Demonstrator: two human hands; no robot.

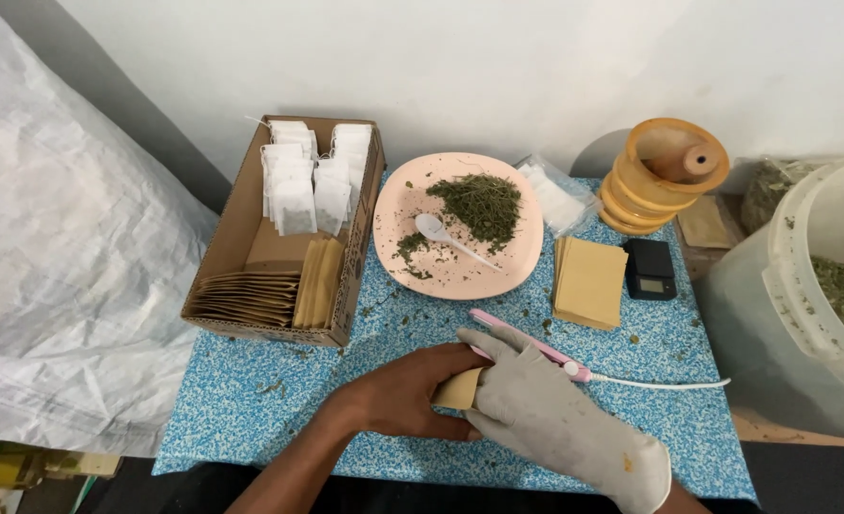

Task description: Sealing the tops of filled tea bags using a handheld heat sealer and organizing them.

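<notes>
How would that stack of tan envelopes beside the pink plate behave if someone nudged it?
The stack of tan envelopes looks like thin flat paper, so probably light. Loose sheets would likely slide apart rather than move together. A single one would probably bend easily when lifted.

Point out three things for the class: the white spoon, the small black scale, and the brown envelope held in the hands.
white spoon (431, 227), head view, on its bowl.
small black scale (649, 268), head view, on its top face.
brown envelope (458, 390), head view, on the part showing between the hands.
</notes>
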